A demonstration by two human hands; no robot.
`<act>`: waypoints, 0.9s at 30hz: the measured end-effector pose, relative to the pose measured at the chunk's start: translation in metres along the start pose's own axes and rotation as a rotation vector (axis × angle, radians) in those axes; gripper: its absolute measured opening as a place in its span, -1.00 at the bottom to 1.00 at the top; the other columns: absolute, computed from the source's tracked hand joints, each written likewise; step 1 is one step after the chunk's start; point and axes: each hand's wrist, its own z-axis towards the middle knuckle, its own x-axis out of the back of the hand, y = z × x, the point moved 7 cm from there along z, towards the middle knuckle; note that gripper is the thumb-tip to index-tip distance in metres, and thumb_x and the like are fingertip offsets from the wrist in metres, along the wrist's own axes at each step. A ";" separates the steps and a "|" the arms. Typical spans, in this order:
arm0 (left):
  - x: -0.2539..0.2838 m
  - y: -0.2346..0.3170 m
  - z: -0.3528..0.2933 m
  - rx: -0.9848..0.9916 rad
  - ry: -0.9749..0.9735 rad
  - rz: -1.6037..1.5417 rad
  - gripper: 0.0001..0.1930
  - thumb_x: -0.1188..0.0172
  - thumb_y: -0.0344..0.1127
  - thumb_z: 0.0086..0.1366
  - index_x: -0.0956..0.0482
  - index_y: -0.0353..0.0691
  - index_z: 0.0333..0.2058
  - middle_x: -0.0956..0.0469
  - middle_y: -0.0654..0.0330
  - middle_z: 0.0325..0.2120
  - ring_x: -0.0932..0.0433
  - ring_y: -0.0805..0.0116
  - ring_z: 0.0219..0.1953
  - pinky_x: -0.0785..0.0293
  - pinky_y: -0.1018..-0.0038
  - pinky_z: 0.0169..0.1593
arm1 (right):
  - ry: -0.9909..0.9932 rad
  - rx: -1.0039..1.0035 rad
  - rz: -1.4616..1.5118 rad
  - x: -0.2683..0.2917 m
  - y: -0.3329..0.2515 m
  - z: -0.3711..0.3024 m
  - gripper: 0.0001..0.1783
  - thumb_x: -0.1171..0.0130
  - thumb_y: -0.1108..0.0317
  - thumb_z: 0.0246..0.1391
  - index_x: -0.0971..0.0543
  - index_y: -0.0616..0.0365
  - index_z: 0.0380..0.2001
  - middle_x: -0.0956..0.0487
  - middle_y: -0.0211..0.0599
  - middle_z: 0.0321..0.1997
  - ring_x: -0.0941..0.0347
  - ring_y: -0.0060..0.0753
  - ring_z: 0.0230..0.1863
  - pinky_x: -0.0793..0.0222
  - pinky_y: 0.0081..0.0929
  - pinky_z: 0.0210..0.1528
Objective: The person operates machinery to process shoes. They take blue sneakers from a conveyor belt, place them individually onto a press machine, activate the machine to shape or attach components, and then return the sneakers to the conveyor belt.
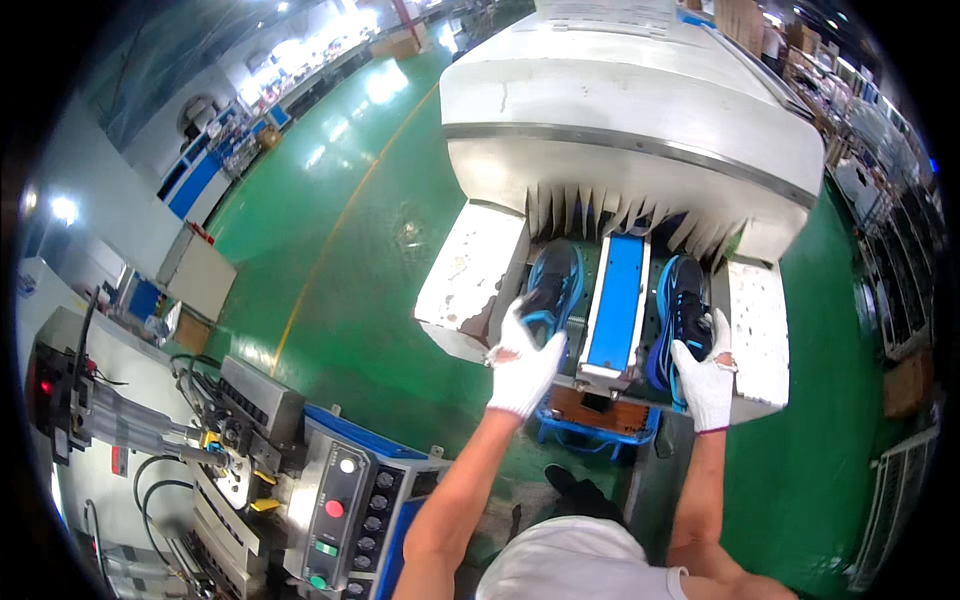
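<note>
My left hand (524, 372), in a white glove, grips the heel of a black running shoe with blue trim (552, 285). Thumb and fingers lie on either side of the heel. My right hand (706, 384), also gloved, holds the heel end of a matching shoe (684, 305) in the same way. Both shoes stand with toes pointing away from me, at the mouth of a large white machine (620, 100). A blue-topped divider (614, 310) runs between them. Strips of a pale hanging curtain (570, 212) hang just beyond the toes; the inside of the machine is hidden.
White side blocks (470, 275) flank the opening. Below the divider is a blue-framed stool with a brown top (600, 412). At the lower left stands another machine with a button panel (340, 510) and hoses. Racks (905, 290) line the right side.
</note>
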 end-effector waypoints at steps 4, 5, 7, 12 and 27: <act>-0.078 -0.028 0.109 -0.182 0.069 0.193 -0.13 -0.27 -0.09 0.29 -0.12 -0.47 0.40 -0.34 -0.34 0.28 -0.38 -0.24 0.32 -0.24 0.07 0.39 | -0.043 -0.131 -0.335 -0.048 0.027 0.079 -0.08 -0.40 0.17 0.06 -0.26 0.23 0.43 -0.47 0.26 0.32 -0.44 0.16 0.33 -0.35 -0.14 0.36; -0.082 -0.027 0.134 0.015 -0.017 0.287 -0.17 -0.26 -0.07 0.29 -0.17 -0.43 0.38 -0.34 -0.32 0.29 -0.38 -0.23 0.32 -0.22 0.02 0.39 | -0.053 -0.053 -0.304 -0.063 0.028 0.097 -0.11 -0.39 0.14 0.07 -0.30 0.22 0.41 -0.49 0.25 0.31 -0.44 0.16 0.33 -0.35 -0.11 0.36; -0.069 -0.044 0.167 -0.058 0.092 0.226 -0.22 -0.25 -0.01 0.26 -0.26 -0.36 0.32 -0.42 -0.30 0.21 -0.44 -0.24 0.24 -0.31 0.00 0.31 | -0.077 0.017 -0.363 -0.099 0.024 0.127 -0.15 -0.38 0.09 0.08 -0.35 0.24 0.38 -0.50 0.27 0.28 -0.45 0.17 0.31 -0.35 -0.12 0.34; -0.018 -0.050 0.052 -0.264 0.362 0.144 -0.38 -0.11 -0.10 0.37 -0.31 -0.40 0.27 -0.44 -0.30 0.17 -0.46 -0.27 0.20 -0.41 0.07 0.25 | -0.001 0.438 -0.310 -0.120 -0.064 0.088 -0.30 -0.28 0.27 0.20 -0.37 0.36 0.34 -0.48 0.20 0.33 -0.47 0.05 0.30 -0.33 -0.20 0.36; 0.072 -0.160 -1.026 1.724 1.586 0.194 -0.62 -0.14 -0.25 0.39 -0.52 -0.26 0.12 -0.65 0.08 -0.23 -0.61 0.26 -0.28 -0.59 0.32 -0.20 | -2.986 1.019 1.336 0.052 -0.315 -0.574 -0.34 -0.30 0.39 0.20 -0.40 0.39 0.32 -0.51 -0.02 0.34 -0.47 -0.18 0.33 -0.38 -0.26 0.37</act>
